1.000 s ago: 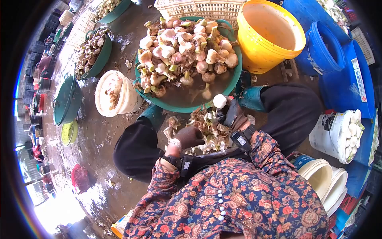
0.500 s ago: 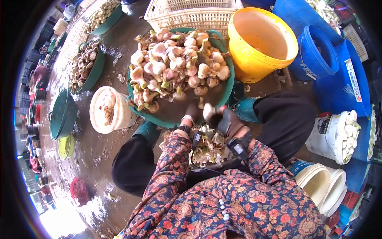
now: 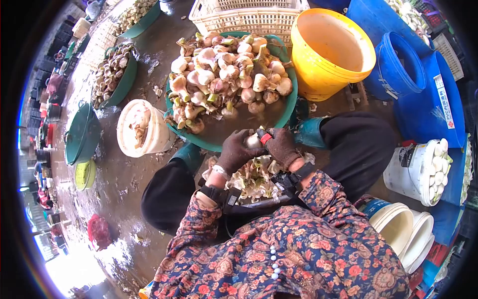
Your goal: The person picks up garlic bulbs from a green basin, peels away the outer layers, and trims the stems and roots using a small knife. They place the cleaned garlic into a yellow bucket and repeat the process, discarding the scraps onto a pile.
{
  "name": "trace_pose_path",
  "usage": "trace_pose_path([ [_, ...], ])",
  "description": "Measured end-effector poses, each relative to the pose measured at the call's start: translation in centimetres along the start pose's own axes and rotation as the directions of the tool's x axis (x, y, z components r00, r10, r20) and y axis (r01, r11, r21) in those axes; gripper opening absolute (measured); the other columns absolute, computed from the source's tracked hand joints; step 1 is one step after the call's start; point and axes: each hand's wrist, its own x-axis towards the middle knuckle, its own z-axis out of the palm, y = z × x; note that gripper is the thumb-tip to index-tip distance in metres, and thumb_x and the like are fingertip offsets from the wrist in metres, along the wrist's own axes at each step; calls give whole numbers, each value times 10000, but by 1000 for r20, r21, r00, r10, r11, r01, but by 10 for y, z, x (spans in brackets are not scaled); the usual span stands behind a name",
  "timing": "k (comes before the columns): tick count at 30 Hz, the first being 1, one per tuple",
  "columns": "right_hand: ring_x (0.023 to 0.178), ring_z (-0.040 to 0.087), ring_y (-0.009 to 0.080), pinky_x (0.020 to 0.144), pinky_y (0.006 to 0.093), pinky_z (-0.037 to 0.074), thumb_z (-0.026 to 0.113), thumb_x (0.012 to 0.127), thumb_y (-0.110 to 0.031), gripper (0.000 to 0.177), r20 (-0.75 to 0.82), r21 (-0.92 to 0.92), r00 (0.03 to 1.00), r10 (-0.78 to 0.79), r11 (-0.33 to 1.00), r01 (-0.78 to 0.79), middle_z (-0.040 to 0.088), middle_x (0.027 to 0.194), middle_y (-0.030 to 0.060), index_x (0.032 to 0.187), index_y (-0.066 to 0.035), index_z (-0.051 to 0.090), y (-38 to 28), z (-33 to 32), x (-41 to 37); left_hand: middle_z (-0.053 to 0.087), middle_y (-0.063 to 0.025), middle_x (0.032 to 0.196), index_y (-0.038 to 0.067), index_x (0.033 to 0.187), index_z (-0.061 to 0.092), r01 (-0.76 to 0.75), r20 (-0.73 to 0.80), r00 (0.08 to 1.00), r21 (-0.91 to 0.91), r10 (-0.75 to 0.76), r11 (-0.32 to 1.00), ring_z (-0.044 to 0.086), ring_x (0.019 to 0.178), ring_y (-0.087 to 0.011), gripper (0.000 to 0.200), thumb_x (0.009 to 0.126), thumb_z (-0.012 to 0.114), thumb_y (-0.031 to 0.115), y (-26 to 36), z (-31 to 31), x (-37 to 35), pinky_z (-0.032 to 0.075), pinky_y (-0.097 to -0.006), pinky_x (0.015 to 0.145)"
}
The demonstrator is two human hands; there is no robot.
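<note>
My left hand (image 3: 236,153), in a dark brown glove, is closed round a pale garlic bulb (image 3: 254,142). Against the bulb's right side is my right hand (image 3: 282,148), also gloved, its fingers curled in. A small red and black piece (image 3: 265,136) shows at its fingertips; I cannot tell what that hand grips. Both hands meet over my lap, just in front of a green tub (image 3: 286,115) heaped with untrimmed garlic bulbs (image 3: 219,74). Below them, peeled skins and stalk scraps (image 3: 256,179) lie between my legs.
A white bucket (image 3: 168,135) with garlic skins stands left of the tub. To the right are a yellow bucket (image 3: 326,84), a blue bucket (image 3: 391,74) and a white bucket (image 3: 406,172) of cleaned garlic. Behind the tub sits a cream plastic crate (image 3: 239,21).
My hands have come together above the scraps, and my left hand now holds a garlic bulb. Earlier, my left hand reached to the tub's edge and a pale bulb showed by my right hand.
</note>
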Motion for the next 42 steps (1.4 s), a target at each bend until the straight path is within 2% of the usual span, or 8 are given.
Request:
trace_pose_path([
  [11,511,460,83,463,248,361,555,885,-375,331,422,679,892,163,595,-430,536,627,-23,816,-55,601,6,3,-30,623,-53,948,-16,1132,541,308,193,951,-625,-241,717,583,832,-115,501,716,748,170,22,-13,-42,469,-237,734],
  [14,544,520,112,490,243,416,483,900,-459,409,819,564,573,20,156,-811,574,696,-2,940,-65,584,14,5,-31,593,-86,1026,-22,1119,510,215,73,967,-742,-243,635,596,911,-171,563,663,794,149,12,9,-46,468,-284,822],
  [17,710,601,139,601,260,495,414,914,-501,491,721,691,692,-38,122,-713,616,902,38,1096,-68,557,14,16,-30,589,-127,1042,-23,1150,492,-25,-126,992,-133,8,991,607,897,-218,605,658,794,157,2,10,-48,474,-316,821],
  [25,801,560,103,739,273,450,480,925,-371,410,470,346,880,-67,931,-114,631,877,68,1001,6,622,28,25,-19,651,-64,895,-4,1002,630,254,133,964,-199,-231,946,599,783,-136,284,782,699,162,-1,-2,-46,491,-254,698],
  [29,912,536,107,773,265,445,613,849,-193,361,572,626,795,-202,734,-264,591,1012,78,1148,-14,524,13,5,-22,640,-43,924,-18,1020,615,457,230,840,-788,-491,413,587,758,-116,251,872,599,184,-38,6,-42,485,-256,686],
  [34,1015,547,182,809,305,516,581,865,-155,499,584,786,741,-332,461,-412,508,1177,92,1299,-25,372,7,5,-23,616,-59,903,-3,1100,572,-167,-218,969,-235,116,957,576,741,-109,346,908,544,284,-25,-5,-52,469,-227,619],
  [37,995,539,148,792,283,495,554,890,-213,434,603,773,750,-271,429,-467,537,1130,75,1260,-19,433,2,0,-26,604,-46,942,-2,1124,554,350,83,866,-805,-492,479,562,784,-97,364,894,570,279,-7,-16,-41,466,-229,643],
  [42,917,534,113,769,272,456,521,909,-302,387,573,594,811,-115,741,-314,594,999,54,1151,0,540,13,4,-17,610,-44,930,-20,1118,555,188,-22,964,-648,-265,738,543,796,-84,375,834,649,205,-11,-5,-44,459,-232,654],
])
